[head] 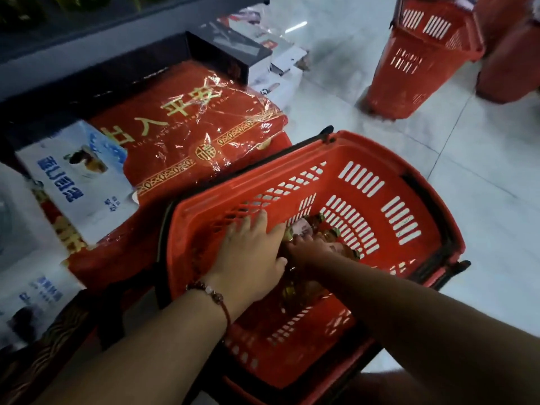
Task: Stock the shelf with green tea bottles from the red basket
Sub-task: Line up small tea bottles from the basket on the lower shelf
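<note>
The red basket [388,182] stands on the floor in front of me, tilted toward the shelf [87,39]. Several bottles [324,229] with amber liquid and green-gold labels lie at its bottom. My left hand [251,255] reaches into the basket with its fingers spread, lying over the bottles on the left. My right hand [312,251] is deeper inside, its fingers curled around a bottle. Both hands hide much of the bottles. The shelf runs along the upper left, with dark green bottles blurred at the top edge.
Red wrapped gift packs [187,127] and white-blue bags [76,176] lie on the low platform left of the basket. A black box [233,51] sits behind them. Two more red baskets [423,54] stand on the pale tiled floor at the upper right.
</note>
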